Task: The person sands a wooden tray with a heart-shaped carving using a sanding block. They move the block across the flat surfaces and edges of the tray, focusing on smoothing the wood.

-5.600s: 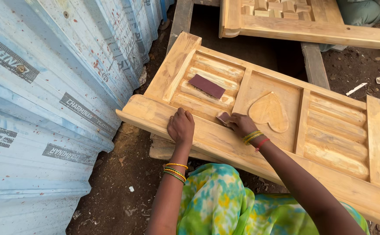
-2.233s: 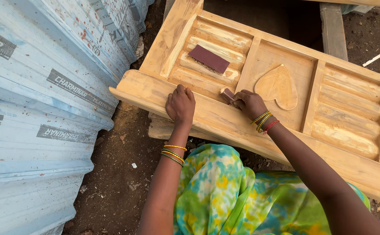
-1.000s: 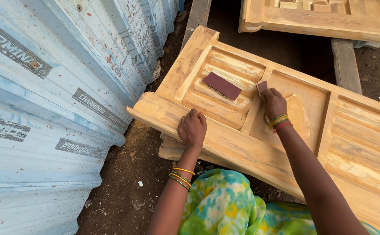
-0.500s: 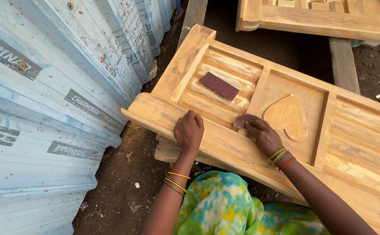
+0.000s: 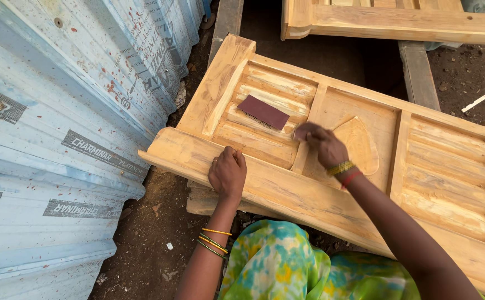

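Observation:
A pale carved wooden door panel (image 5: 453, 166) lies flat before me, with ribbed sections and a raised heart shape (image 5: 362, 145) in its middle square. My left hand (image 5: 227, 173) rests flat on the near rail of the door. My right hand (image 5: 323, 144) presses a small piece of sandpaper (image 5: 298, 133) against the upright strip beside the heart panel; the hand is blurred. A loose dark red sheet of sandpaper (image 5: 263, 111) lies on the ribbed section to the left.
Corrugated blue-grey metal sheeting (image 5: 59, 122) stands close on the left. Bare dirt ground (image 5: 148, 244) shows below the door. A second wooden door frame (image 5: 398, 22) lies at the top, with a timber beam (image 5: 418, 75) under it.
My right hand has rubbed back and forth along the strip by the heart panel, now slightly farther up than half a second ago. My left hand has stayed on the rail.

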